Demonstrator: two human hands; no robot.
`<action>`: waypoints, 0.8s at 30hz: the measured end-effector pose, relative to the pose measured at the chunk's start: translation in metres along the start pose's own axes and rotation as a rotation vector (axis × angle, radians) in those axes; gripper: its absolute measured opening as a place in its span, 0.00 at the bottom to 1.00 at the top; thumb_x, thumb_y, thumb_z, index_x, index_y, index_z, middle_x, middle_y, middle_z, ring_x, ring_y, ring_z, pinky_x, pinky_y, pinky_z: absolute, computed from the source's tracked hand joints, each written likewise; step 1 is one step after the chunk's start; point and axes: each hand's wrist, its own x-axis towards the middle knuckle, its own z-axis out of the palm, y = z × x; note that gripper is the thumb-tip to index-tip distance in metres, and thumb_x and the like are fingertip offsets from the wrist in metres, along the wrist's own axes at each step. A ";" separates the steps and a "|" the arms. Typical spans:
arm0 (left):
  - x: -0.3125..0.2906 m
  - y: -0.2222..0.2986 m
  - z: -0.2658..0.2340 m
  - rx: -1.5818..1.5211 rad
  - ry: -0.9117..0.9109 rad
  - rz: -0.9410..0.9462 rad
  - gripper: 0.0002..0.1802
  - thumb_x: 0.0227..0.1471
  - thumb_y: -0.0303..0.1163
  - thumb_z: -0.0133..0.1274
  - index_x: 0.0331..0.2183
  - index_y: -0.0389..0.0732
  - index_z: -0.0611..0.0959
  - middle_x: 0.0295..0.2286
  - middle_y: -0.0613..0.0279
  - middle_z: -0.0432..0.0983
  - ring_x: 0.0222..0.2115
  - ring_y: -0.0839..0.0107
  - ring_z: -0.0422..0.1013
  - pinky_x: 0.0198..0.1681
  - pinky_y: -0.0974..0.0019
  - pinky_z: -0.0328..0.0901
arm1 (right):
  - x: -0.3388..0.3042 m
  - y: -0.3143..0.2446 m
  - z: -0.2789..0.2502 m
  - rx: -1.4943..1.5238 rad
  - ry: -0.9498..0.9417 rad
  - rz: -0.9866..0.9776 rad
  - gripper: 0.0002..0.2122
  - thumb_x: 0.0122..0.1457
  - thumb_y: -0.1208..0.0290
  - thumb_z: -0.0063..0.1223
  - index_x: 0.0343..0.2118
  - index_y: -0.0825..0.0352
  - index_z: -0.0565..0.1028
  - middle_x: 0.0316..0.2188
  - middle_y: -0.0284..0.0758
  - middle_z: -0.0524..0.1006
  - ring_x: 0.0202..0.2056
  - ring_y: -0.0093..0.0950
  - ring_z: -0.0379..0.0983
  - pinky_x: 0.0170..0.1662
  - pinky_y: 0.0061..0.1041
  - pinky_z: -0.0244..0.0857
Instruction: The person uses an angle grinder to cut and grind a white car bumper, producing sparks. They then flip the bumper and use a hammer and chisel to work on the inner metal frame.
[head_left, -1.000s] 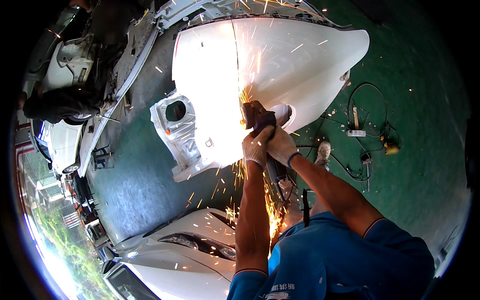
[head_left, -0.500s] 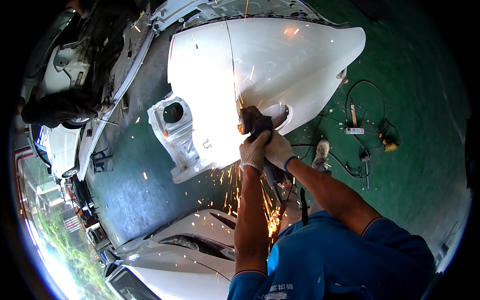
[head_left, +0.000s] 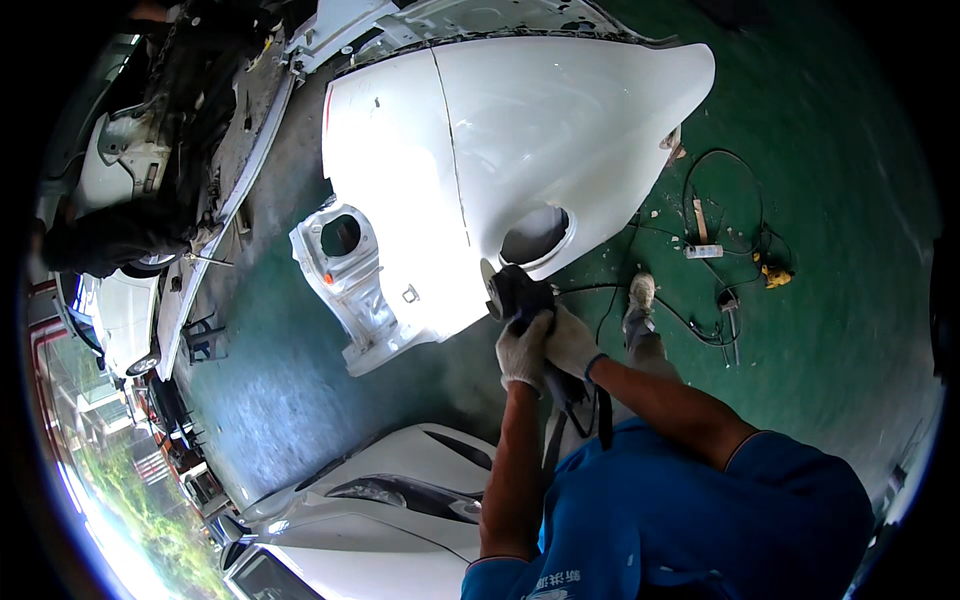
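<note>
Both my hands wear white knitted gloves and are closed round a dark angle grinder (head_left: pixel 524 298). My left hand (head_left: pixel 522 354) grips it on the left side, and my right hand (head_left: pixel 572 344) is pressed up close against the other. The grinder's disc (head_left: pixel 491 288) faces left, near the lower edge of a large white car body panel (head_left: pixel 560 110); whether it touches the panel I cannot tell. A thin dark line (head_left: pixel 447 125) runs down the panel from its top edge. Beside the grinder is a round opening (head_left: pixel 535 236) in the panel. No sparks show.
On the green floor to the right lie a looped black cable (head_left: pixel 760 200), a wooden-handled tool (head_left: pixel 699 222) and a yellow tool (head_left: pixel 776 276). A white car (head_left: pixel 375 525) stands close at lower left. Another person's dark sleeve (head_left: pixel 115 235) shows far left, among car bodies.
The grinder and both hands have come down toward me, away from the panel's face, uncovering the round opening. The shower of sparks has stopped.
</note>
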 end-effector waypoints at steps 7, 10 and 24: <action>-0.009 -0.045 -0.009 -0.129 -0.016 -0.072 0.28 0.50 0.39 0.69 0.49 0.31 0.85 0.41 0.56 0.84 0.40 0.66 0.79 0.45 0.63 0.74 | -0.020 0.023 0.015 0.025 -0.037 0.052 0.21 0.60 0.64 0.56 0.54 0.68 0.71 0.47 0.52 0.80 0.51 0.51 0.77 0.55 0.43 0.71; -0.005 -0.041 -0.013 -0.091 -0.035 -0.043 0.28 0.50 0.39 0.69 0.48 0.30 0.85 0.41 0.55 0.84 0.39 0.66 0.79 0.45 0.63 0.74 | -0.015 0.031 0.026 0.043 0.001 -0.042 0.21 0.61 0.64 0.56 0.54 0.69 0.71 0.45 0.50 0.80 0.50 0.49 0.78 0.54 0.43 0.72; 0.031 0.030 -0.001 0.067 -0.046 0.018 0.32 0.46 0.46 0.71 0.45 0.29 0.87 0.37 0.53 0.85 0.35 0.66 0.80 0.41 0.63 0.74 | 0.068 0.035 0.037 -0.052 0.114 -0.153 0.21 0.59 0.58 0.58 0.47 0.70 0.70 0.43 0.55 0.81 0.49 0.54 0.79 0.52 0.48 0.73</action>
